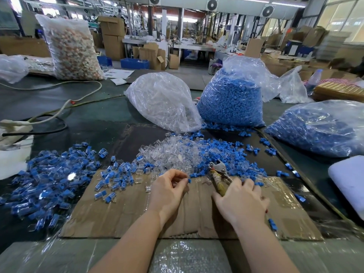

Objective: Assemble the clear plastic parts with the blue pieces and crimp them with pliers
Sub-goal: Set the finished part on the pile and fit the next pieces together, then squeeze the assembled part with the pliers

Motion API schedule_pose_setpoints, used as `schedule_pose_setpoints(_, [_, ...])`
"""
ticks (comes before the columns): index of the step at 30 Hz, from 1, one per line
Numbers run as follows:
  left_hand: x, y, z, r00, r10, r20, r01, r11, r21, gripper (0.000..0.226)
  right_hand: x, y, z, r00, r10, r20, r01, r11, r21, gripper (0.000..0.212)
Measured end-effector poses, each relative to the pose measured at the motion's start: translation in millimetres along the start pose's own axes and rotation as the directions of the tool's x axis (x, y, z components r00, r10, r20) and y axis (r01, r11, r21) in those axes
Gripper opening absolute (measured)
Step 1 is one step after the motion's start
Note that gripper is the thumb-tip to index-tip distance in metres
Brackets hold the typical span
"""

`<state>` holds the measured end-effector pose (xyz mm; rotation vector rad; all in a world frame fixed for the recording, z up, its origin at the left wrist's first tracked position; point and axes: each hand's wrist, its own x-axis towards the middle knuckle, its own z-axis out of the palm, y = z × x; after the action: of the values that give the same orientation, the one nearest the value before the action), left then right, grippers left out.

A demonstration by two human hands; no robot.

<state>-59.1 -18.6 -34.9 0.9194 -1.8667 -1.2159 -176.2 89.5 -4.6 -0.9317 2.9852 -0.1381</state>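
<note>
My left hand (170, 189) pinches a small blue piece (189, 180) between thumb and fingertips, just above the cardboard sheet (126, 213). My right hand (241, 200) grips the taped handles of the pliers (217, 171), whose metal jaws point away toward the loose piles. A heap of clear plastic parts (173, 152) lies right beyond my hands, with loose blue pieces (226, 154) spread to its right. Assembled clear-and-blue parts (51, 180) lie in a wide pile on the left.
Behind the piles stand a bag of clear parts (163, 99) and two bags of blue pieces (230, 97) (319, 127). A white cable (65, 103) and power strip lie far left. A pale cushion (348, 180) sits at the right edge.
</note>
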Motion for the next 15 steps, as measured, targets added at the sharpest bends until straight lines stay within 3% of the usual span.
schedule_pose_setpoints(3, [0.8, 1.6, -0.3, 1.0, -0.016, -0.011, 0.016, 1.0, -0.008, 0.016, 1.2, 6.7, -4.2, 0.998, 0.005, 0.067, -0.005, 1.0, -0.007, 0.058])
schedule_pose_setpoints(8, [5.2, 6.3, -2.8, 0.995, -0.097, 0.006, 0.097, 0.988, -0.118, 0.01, 2.0, 5.6, -13.8, 0.999, -0.053, 0.012, 0.053, 0.998, 0.034, 0.044])
schedule_pose_setpoints(11, [12.8, 10.6, -6.4, 0.98, -0.198, 0.009, 0.194, 0.948, -0.254, 0.008, 3.9, 3.1, -27.8, 0.991, -0.127, 0.032, 0.118, 0.971, 0.206, 0.031])
schedule_pose_setpoints(15, [19.6, 17.1, -7.5, 0.959, -0.282, 0.009, 0.267, 0.898, -0.35, 0.009, 2.8, -7.7, -37.9, 0.949, -0.251, 0.191, 0.116, 0.84, 0.531, 0.028])
